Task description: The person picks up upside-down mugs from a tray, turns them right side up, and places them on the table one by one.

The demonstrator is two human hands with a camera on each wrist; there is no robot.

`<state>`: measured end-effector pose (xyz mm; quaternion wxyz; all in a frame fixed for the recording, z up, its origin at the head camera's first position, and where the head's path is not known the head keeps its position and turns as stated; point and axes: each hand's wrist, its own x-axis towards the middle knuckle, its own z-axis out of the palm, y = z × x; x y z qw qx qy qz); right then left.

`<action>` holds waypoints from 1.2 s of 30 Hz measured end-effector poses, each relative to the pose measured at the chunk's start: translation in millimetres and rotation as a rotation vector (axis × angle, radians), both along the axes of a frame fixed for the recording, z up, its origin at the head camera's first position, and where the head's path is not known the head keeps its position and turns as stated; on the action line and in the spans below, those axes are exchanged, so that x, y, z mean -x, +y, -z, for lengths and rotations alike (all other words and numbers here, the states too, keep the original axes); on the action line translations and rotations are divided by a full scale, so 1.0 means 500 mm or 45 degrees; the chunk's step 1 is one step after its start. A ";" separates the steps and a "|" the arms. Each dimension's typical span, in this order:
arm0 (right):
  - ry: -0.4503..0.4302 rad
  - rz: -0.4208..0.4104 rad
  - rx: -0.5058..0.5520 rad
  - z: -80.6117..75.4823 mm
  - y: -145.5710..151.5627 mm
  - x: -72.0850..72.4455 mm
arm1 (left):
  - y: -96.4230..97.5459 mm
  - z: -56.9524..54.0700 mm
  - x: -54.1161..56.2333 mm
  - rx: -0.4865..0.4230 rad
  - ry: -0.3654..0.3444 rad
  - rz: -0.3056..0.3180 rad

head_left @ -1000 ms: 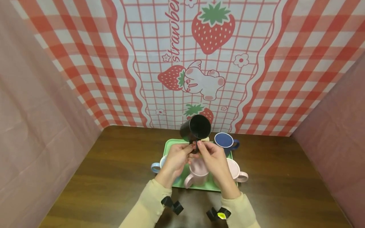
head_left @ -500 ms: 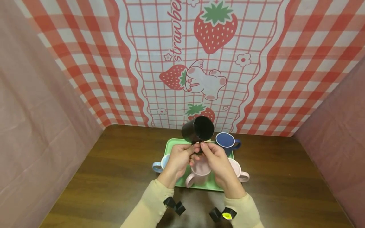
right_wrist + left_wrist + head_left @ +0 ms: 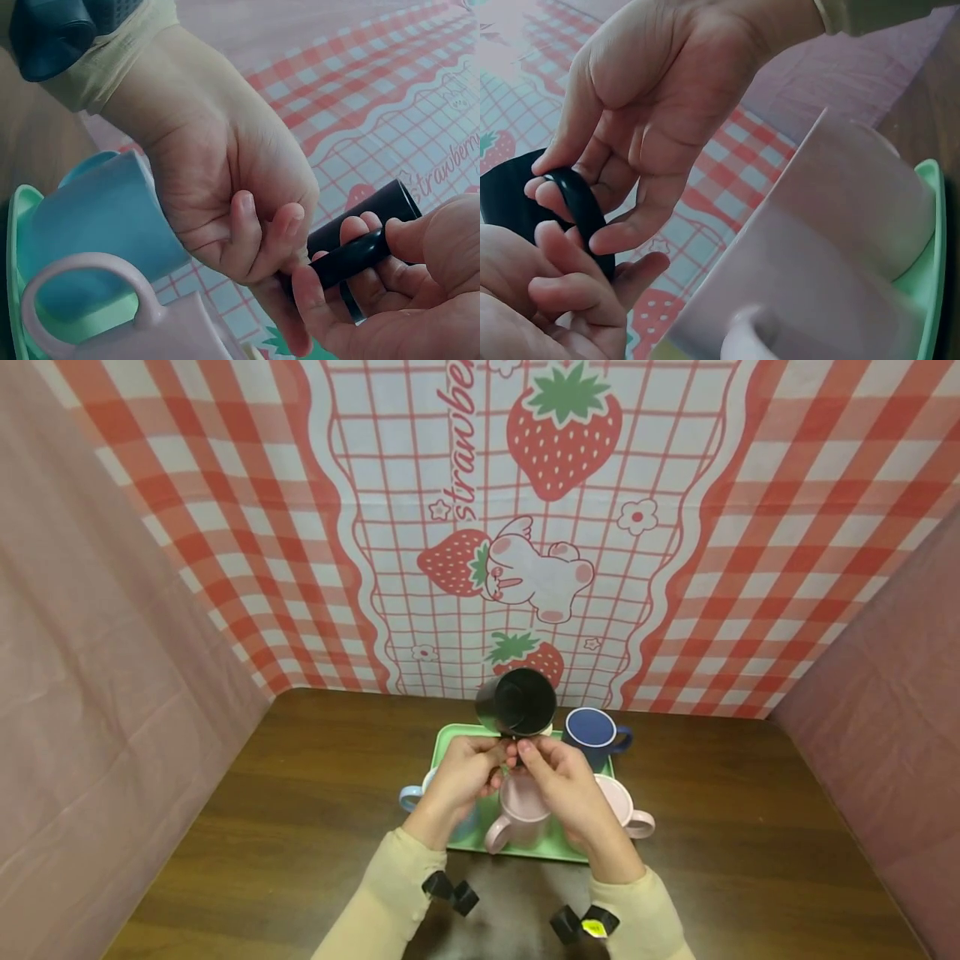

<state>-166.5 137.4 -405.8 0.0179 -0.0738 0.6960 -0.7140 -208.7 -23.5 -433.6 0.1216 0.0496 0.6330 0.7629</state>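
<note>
Both hands hold a black mug (image 3: 491,703) by its handle, above the far part of a green tray (image 3: 450,737). The mug is tipped, its mouth facing back toward the head camera. My left hand (image 3: 459,781) pinches the handle (image 3: 577,196) between thumb and fingers. My right hand (image 3: 567,783) grips the handle's lower end from the other side, its outer fingers loosely curled. A pink mug (image 3: 525,831) stands on the tray below the hands. The hands cover much of the handle in the head view.
On the tray's right side stand a dark blue mug (image 3: 590,728) and another pink mug (image 3: 615,802). A light blue mug (image 3: 112,225) is at the left, partly behind my left hand. The wooden table (image 3: 300,793) meets a strawberry-print cloth (image 3: 555,577) at the back.
The black mug shifted slightly right, then back left, and its mouth has turned a little in the hands. Both hands keep hold of the handle. The mugs on the tray have not moved.
</note>
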 end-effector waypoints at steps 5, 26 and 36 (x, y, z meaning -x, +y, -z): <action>0.029 0.030 -0.048 0.005 -0.002 0.002 | -0.003 -0.004 0.004 0.054 0.029 0.037; 0.225 -0.017 -0.316 -0.006 0.040 0.013 | -0.069 -0.025 0.007 0.554 0.416 0.152; 0.260 -0.007 -0.349 -0.022 0.085 0.020 | -0.138 -0.007 -0.009 0.985 0.831 0.192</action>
